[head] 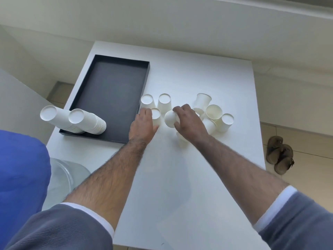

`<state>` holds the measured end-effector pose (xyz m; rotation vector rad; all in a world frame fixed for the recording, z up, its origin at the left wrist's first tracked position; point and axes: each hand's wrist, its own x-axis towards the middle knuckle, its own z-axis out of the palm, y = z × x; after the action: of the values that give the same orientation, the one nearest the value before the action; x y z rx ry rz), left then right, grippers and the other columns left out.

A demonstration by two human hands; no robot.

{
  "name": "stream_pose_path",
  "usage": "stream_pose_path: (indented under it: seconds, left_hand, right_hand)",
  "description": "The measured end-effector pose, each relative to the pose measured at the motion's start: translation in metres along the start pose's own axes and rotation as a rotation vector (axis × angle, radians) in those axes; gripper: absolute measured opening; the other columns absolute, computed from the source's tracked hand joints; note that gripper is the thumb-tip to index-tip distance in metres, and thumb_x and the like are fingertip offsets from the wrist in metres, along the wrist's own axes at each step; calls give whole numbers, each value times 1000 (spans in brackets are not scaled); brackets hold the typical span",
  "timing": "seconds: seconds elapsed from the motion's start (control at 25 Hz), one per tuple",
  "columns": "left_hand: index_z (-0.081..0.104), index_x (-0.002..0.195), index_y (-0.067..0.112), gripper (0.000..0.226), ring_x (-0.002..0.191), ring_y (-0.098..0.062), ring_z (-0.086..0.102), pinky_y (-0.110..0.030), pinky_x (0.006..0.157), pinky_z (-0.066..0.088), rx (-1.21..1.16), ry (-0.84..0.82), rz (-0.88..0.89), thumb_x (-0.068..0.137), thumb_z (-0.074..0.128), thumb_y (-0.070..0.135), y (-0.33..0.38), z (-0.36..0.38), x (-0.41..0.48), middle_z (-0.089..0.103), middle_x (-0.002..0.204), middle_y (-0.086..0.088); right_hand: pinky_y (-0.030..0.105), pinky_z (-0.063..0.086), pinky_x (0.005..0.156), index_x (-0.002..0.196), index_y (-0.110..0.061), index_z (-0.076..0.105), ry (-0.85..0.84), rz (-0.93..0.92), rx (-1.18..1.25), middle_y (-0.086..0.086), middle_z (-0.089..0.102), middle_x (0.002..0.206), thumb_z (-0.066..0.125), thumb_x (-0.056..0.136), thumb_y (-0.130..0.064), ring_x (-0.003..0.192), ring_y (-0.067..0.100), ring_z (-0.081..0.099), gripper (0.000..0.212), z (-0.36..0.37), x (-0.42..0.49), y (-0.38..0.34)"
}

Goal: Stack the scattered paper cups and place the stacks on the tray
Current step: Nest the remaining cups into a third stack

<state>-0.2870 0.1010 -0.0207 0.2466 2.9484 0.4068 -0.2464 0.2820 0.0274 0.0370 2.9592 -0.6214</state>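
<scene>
A black tray [111, 87] lies on the left of the white table [198, 78]. Two tall stacks of upside-down white paper cups [86, 121] stand at the tray's near left corner. My left hand [143, 125] grips an upside-down cup [156, 115] just right of the tray. My right hand [189, 121] holds a tilted cup [170, 118] by its side. Two more upside-down cups [164, 102] stand just beyond my hands. Several loose cups [214, 114] lie and stand in a cluster to the right. Another cup [182, 141] is partly hidden under my right wrist.
A pair of brown sandals [279, 156] lies on the tiled floor right of the table. A blue cushion-like object [19, 168] and a clear plastic container [66, 175] sit at the near left. A pale wall runs behind the table.
</scene>
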Motion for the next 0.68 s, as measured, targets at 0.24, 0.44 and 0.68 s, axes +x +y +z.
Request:
stream_pose_path:
  seconds: [0.24,0.44,0.68]
  left_hand:
    - [28,161,23,87,136,-26,46,-45,105,48,-413,-8,-55,89,77,21,11,-2,15,40,160,-1]
    - [52,144,19,64,138,-28,45,-48,107,48,-473,54,-34,87,79,19,9,12,1,43,154,-2]
    - [33,160,21,85,152,-22,35,-41,117,41,-507,69,-11,89,78,13,-10,7,-7,19,173,1]
  right_hand:
    - [36,51,78,132,-22,58,258,118,301,2,54,122,70,88,-18,106,21,57,46,-18,-75,12]
    - [38,50,83,142,-16,54,114,-25,118,9,52,129,65,94,-19,115,30,54,49,-26,-67,3]
    - [45,52,83,138,-17,53,28,-144,-78,12,52,127,61,94,-17,108,35,56,45,-28,0,-29]
